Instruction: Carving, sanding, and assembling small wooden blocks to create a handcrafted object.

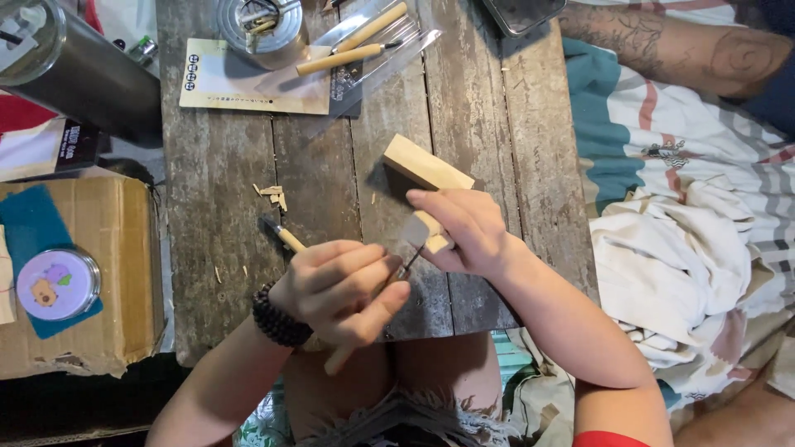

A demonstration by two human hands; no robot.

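Hands (406, 265) on pale squared wood block (426, 186), weathered plank table (472, 108).

We look down on weathered grey plank surface (464, 91), boards cracked, gaps between them. Left of it we see cardboard box (91, 273), teal cloth (29, 223) on top, round lidded tin (58, 284) on cloth. Dark cylindrical container (74, 70) at top left. Right of surface: striped bedding (662, 124), crumpled white cloth (671, 265) lying on it. Light soft, even, shadows faint.
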